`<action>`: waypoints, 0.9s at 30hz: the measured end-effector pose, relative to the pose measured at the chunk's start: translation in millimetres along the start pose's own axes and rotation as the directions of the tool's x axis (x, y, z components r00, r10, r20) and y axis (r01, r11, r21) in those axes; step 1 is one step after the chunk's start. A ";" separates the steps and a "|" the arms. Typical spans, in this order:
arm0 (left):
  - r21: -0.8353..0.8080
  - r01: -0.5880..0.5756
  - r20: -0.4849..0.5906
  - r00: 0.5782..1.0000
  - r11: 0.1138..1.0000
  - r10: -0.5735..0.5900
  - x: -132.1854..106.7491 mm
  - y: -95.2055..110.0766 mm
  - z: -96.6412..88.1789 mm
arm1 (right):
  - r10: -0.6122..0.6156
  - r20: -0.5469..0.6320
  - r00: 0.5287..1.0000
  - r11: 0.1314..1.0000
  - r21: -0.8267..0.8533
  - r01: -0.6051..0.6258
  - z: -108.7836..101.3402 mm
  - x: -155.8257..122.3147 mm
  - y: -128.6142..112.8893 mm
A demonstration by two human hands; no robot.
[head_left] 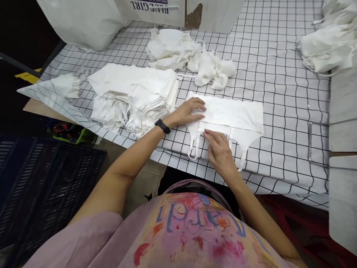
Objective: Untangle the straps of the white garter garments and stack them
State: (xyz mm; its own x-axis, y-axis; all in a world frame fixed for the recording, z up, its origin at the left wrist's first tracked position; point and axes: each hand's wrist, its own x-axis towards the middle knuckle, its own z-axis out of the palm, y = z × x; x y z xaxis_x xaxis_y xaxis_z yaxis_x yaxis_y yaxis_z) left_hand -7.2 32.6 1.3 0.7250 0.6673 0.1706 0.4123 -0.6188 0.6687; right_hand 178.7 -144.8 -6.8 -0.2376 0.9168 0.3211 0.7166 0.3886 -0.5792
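Observation:
A white camisole top (pixel 232 111) lies spread on the checked cloth, its straps toward me. My left hand (pixel 192 111) rests on its left end with the fingers spread. Fingers stretched out, my right hand (pixel 221 150) touches the top's near edge between the two middle straps. The left strap (pixel 193 149) hangs in a loop beside that hand, and the right strap (pixel 242 160) trails toward the table edge. Left of my left hand is a stack of similar white tops (pixel 136 87), with straps bunched along its near side.
Crumpled white garments (pixel 192 56) lie behind the top, with another heap (pixel 329 44) at the far right. A cardboard box (pixel 178 13) and a white bag (pixel 86 22) stand at the back. Dark crates (pixel 41 186) are below left; a white box (pixel 344 111) borders the right.

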 end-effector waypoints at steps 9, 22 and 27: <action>0.127 0.008 0.032 0.999 0.992 -0.012 -5.9 -3.5 9.8 | -0.038 0.170 0.985 0.962 -0.259 0.082 25.7 -6.1 -11.1; 0.349 -0.009 0.119 0.992 0.937 -0.035 -12.4 0.4 17.1 | -0.268 0.427 0.864 0.959 0.033 0.282 -3.3 -40.4 -27.0; 0.356 0.017 0.035 0.999 0.934 -0.031 -22.0 14.6 17.7 | -0.133 0.052 0.990 0.986 0.107 0.127 -32.0 -50.4 -16.1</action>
State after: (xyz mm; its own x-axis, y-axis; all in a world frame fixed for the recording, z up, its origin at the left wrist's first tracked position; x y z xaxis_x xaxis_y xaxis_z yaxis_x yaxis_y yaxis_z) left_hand -7.3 1.6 -5.5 0.7304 0.6716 0.1241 0.5941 -0.7144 0.3697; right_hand 200.2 -200.2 10.3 -0.3645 0.8604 0.3561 0.6062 0.5095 -0.6106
